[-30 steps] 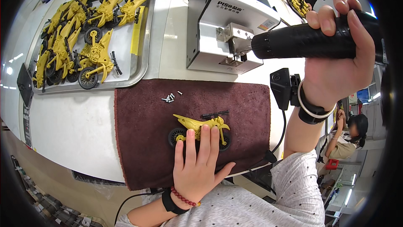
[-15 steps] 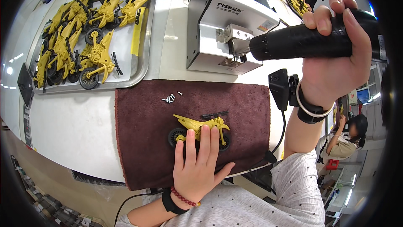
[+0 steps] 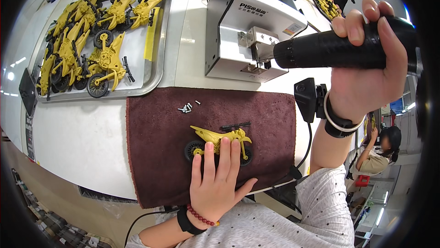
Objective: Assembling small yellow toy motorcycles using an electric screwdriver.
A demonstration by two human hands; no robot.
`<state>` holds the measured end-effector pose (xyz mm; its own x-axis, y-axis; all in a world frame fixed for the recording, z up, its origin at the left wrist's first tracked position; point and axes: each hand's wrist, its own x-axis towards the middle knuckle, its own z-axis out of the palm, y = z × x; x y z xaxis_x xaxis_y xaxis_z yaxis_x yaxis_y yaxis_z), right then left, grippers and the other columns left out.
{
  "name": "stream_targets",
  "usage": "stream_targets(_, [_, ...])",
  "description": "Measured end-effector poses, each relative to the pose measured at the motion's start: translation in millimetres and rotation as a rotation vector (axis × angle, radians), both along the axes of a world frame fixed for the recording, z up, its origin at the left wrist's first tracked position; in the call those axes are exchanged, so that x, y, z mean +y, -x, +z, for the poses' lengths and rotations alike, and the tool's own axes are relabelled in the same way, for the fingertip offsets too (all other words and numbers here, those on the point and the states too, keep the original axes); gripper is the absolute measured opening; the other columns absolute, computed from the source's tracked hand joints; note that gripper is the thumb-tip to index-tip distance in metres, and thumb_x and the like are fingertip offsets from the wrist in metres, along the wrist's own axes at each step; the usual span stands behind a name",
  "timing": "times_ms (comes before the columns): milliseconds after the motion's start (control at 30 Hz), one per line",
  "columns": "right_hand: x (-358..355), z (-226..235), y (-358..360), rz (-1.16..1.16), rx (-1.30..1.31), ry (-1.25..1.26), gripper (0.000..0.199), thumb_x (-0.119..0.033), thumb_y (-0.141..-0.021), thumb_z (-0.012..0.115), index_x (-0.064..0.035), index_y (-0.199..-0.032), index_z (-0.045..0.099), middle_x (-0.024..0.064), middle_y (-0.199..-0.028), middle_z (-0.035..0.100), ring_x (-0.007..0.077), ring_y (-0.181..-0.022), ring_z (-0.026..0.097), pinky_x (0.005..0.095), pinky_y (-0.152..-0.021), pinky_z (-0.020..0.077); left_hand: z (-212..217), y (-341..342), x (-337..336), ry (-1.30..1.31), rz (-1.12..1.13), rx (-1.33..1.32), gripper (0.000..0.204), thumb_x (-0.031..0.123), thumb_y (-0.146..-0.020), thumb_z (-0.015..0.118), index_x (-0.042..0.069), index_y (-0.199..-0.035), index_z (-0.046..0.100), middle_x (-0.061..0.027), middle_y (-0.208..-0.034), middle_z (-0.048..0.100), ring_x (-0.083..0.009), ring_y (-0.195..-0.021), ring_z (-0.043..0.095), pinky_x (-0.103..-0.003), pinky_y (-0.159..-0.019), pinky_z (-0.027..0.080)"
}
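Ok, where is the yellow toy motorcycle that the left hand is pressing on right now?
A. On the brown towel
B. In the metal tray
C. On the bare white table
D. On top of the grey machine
A: the left hand presses its fingers on the yellow toy motorcycle, which lies flat on the brown towel, apart from the metal tray.

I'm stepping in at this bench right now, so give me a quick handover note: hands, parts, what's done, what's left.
Left hand: flat, fingers pressing the yellow plastic toy motorcycle onto the dark brown towel mat.
Right hand: gripping the black electric screwdriver, its tip at the grey screw feeder box.
Small silver screws lie loose on the mat's far edge.
Metal tray holds more yellow motorcycles.
Done: motorcycle laid out. Left: probably driving its screws.
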<state>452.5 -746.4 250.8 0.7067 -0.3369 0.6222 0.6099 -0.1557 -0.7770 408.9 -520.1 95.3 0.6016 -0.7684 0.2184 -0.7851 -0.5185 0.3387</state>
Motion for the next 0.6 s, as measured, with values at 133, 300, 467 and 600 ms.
stream_targets(133, [6, -2, 6, 0.045, -0.002, -0.009, 0.03, -0.01, -0.079, 0.046, -0.0005, -0.107, 0.043, 0.0089, -0.093, 0.042, 0.015, -0.07, 0.043, 0.033, -0.071, 0.0321, 1, 0, 0, 0.008, -0.001, -0.008, 0.077, 0.058, -0.073, 0.053, 0.003, -0.127, 0.045, -0.0126, -0.13, 0.043, -0.0344, -0.121, 0.036, -0.047, -0.1, 0.027])
stream_targets(300, [19, -11, 10, 0.057, -0.058, 0.077, 0.031, -0.011, -0.077, 0.046, -0.0035, -0.107, 0.043, 0.0068, -0.092, 0.043, 0.0135, -0.068, 0.043, 0.0316, -0.069, 0.0306, 2, 0, 0, 0.009, -0.009, -0.002, 0.076, 0.058, -0.074, 0.053, 0.003, -0.126, 0.046, -0.012, -0.13, 0.043, -0.0343, -0.121, 0.037, -0.047, -0.1, 0.028])
stream_targets(467, [14, -16, 12, 0.101, -0.069, 0.102, 0.033, -0.013, -0.076, 0.048, -0.0043, -0.106, 0.044, 0.0054, -0.09, 0.044, 0.0125, -0.066, 0.043, 0.0311, -0.068, 0.0312, 1, -1, 0, 0.006, -0.005, -0.003, 0.076, 0.058, -0.074, 0.053, 0.003, -0.126, 0.046, -0.0121, -0.13, 0.042, -0.0344, -0.121, 0.036, -0.047, -0.099, 0.028])
stream_targets(600, [16, -13, 11, 0.048, -0.06, 0.014, 0.032, -0.013, -0.076, 0.048, -0.0034, -0.106, 0.044, 0.0059, -0.09, 0.044, 0.0125, -0.065, 0.043, 0.0308, -0.067, 0.0313, 1, -1, 0, 0.002, -0.013, -0.002, 0.077, 0.058, -0.074, 0.053, 0.003, -0.126, 0.046, -0.0125, -0.129, 0.042, -0.0349, -0.121, 0.036, -0.048, -0.099, 0.028])
